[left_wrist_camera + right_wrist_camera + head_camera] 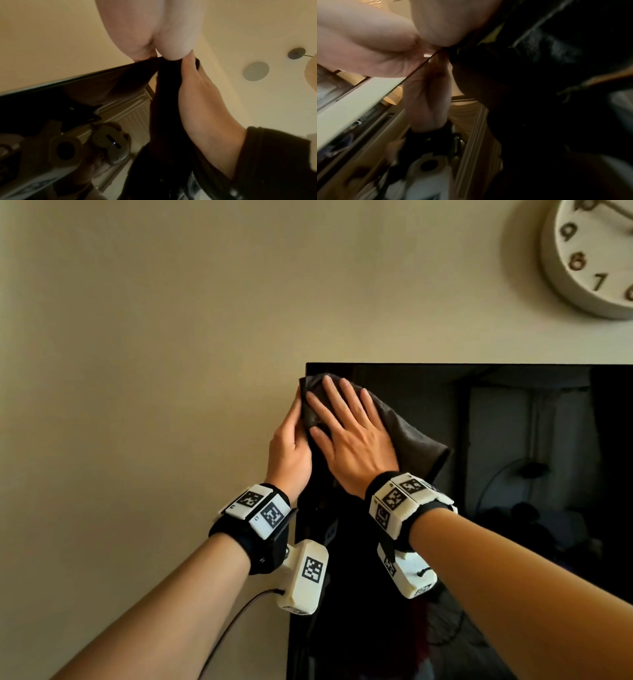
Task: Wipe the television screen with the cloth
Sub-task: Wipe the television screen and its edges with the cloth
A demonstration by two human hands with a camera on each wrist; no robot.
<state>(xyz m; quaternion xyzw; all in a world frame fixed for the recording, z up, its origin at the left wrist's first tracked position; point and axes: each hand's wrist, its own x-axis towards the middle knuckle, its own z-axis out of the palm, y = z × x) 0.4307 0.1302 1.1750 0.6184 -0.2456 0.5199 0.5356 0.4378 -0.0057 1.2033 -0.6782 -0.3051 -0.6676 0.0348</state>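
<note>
Flat, spread fingers (329, 402) of right hand (352, 440) pressing dark cloth (411, 440) onto television screen (513, 474) at its top-left corner, mid-frame. Left hand (291, 446) alongside at the edge, fingers hidden behind the set, apparently steadying it, grip impossible to tell. Clock (589, 254) upper right.

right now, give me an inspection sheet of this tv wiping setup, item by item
surface: television screen, dark and glossy, mounted on a beige wall; it reflects the room.
job's things: dark grey cloth spread flat on the screen's upper left corner.
clutter: nothing seen.
grippers: right hand lies flat on the cloth, fingers straight, pressing it to the glass; left hand holds the screen's left edge beside the cloth, its grip on the edge itself hidden in the head view.
cables: a dark wire runs from the left wrist camera unit.
surroundings: white wall clock above right; round ceiling fitting.
</note>
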